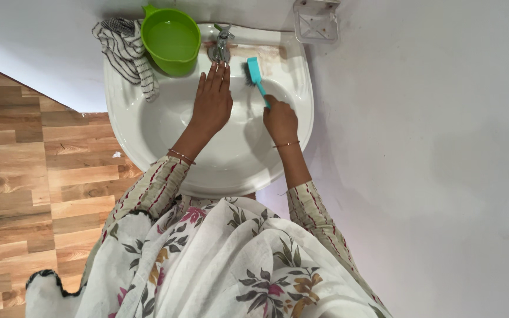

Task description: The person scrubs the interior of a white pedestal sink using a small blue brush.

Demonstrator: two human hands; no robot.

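The right hand [279,121] has its grip clenched around the low end of the turquoise brush [256,79]; the handle comes out of the fist and runs up and a little to the left, away from the body, so the long axis of the brush points from the grip toward the back ledge of the white sink [148,126]; the dark bristle head is at the far end, just beside the tap [222,44] and to its right; whether the bristles press on the ledge or only stand close above it, I cannot tell.

The left hand [212,100] holds nothing; its grip is released, the fingers straight and close together, the palm down over the back wall of the bowl, with the fingertips just below the tap; if it truly rests on the porcelain is not clear. This hand is near the brush head, a little to the left of it, but apart from it.

Farther left from the left grip, a green scoop-shaped bowl [172,38] sits on the sink rim, and a striped cloth [126,50] hangs beside it, touching it; a clear soap holder [316,20] is on the wall, up and right from the right grip.
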